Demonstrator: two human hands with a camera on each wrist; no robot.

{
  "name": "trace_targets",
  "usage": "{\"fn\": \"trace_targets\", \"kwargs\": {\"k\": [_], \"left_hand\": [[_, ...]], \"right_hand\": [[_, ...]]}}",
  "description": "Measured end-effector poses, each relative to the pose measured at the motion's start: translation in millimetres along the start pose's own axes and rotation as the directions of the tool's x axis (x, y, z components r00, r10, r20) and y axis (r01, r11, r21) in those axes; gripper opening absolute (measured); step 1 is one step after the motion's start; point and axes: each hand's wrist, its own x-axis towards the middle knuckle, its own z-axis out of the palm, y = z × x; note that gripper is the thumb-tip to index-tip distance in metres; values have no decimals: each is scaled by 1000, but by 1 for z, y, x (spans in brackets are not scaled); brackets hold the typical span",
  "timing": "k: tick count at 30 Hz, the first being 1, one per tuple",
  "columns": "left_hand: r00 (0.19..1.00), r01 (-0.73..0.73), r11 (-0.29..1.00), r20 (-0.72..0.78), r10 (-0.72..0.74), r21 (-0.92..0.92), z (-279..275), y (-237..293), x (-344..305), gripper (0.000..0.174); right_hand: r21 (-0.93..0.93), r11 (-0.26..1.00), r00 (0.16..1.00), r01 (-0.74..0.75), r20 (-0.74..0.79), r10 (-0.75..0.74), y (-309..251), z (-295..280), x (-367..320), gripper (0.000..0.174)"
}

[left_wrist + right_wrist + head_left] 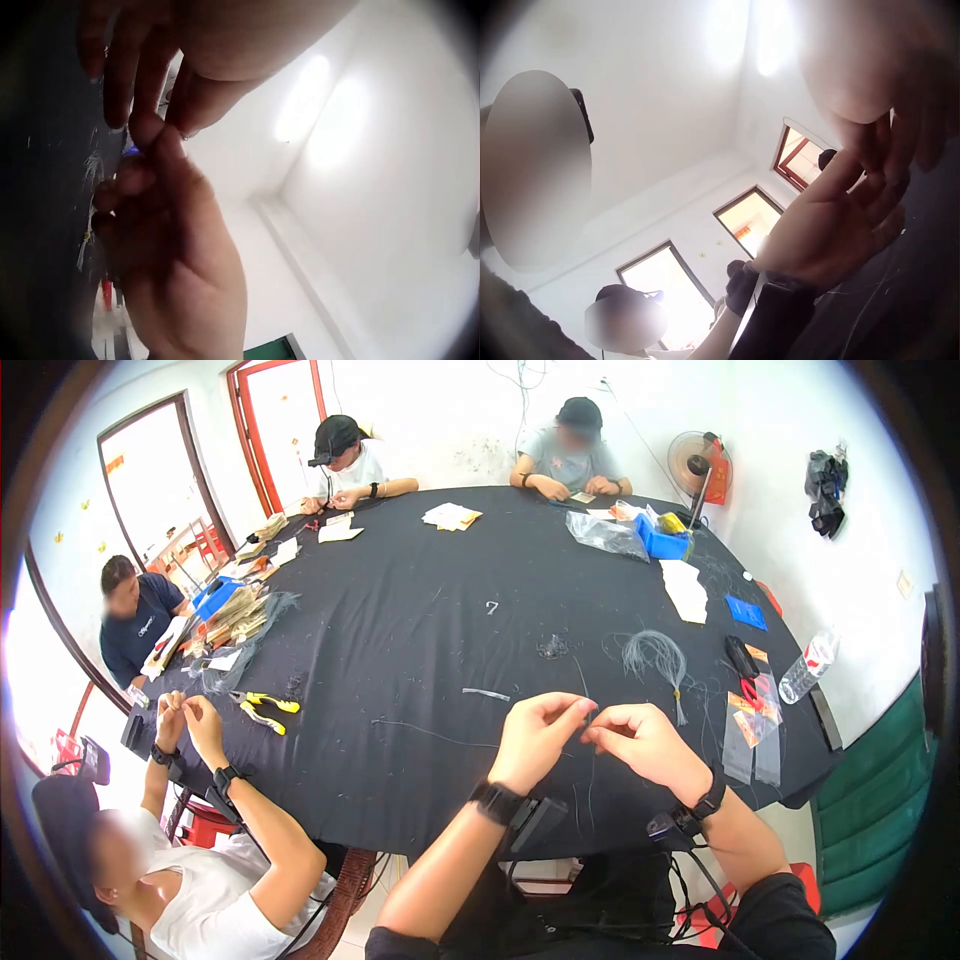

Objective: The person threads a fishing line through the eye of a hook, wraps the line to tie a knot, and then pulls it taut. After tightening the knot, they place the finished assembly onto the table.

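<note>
Over the near edge of the black-covered table, my left hand (543,738) and right hand (642,740) meet with their fingertips close together. Thumb and forefinger of each hand pinch a thin strand of clear line (592,768), which trails down from between them. The pinched spot itself is mostly hidden behind the fingers. In the left wrist view, the right hand (184,255) reaches up to the left hand's fingertips, its thumb against its forefinger. The right wrist view shows the left hand (825,225) meeting the blurred right hand (877,75).
A tied hank of line (655,660) and a small dark tangle (552,647) lie beyond my hands. Yellow-handled pliers (265,710) are on the left. At right stand a water bottle (808,668) and red-handled tool (750,692). A seated person (200,860) works at my left; others sit opposite.
</note>
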Motion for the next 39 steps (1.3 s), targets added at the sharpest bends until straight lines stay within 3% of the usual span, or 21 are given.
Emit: {"fn": "trace_targets", "kwargs": {"k": [2,7,10,13,16,17,18,19,20,22,25,35,39], "left_hand": [[996,26,999,88,-23,-35,3,-12,17,23],[997,47,986,-54,-56,-161,9,-29,40,20],[995,44,923,-67,-75,-381,4,-46,46,20],[992,51,915,-84,-92,-399,-2,-53,46,19],[965,-91,917,-262,-15,-388,-13,-53,51,19],[961,-110,906,-277,-9,-409,-18,-53,54,17],[956,-97,904,-291,-31,-417,-21,-50,55,17],[958,-80,903,-283,-48,-422,-23,-50,55,17],[959,-64,902,-276,-63,-427,-25,-49,56,18],[963,-16,927,-257,-87,-373,-24,-48,54,19],[979,19,948,-185,-82,-319,-23,-48,54,20],[995,36,944,-76,-64,-328,-14,-55,54,18],[994,39,944,-86,-71,-328,-15,-51,53,19]], "right_hand": [[-37,999,1000,1,-8,-1,3,-3,8,15],[-34,998,998,-61,-6,61,23,-11,29,15],[-158,987,993,-37,108,55,26,-14,38,16],[-293,956,968,-20,232,91,15,-18,53,21],[-478,878,861,20,455,229,-3,-41,79,30],[-464,886,845,19,481,234,11,-53,96,35],[-484,874,883,34,424,201,16,-59,111,31],[-392,920,944,16,309,115,27,-60,125,24],[-429,901,987,57,158,13,37,-62,138,17],[-553,824,985,121,-33,-167,64,-64,167,15],[-463,872,965,157,-117,-236,80,-56,191,16],[-524,851,995,-3,-88,-51,83,-42,218,21],[-426,900,993,-88,-105,47,87,-49,216,19]]}}
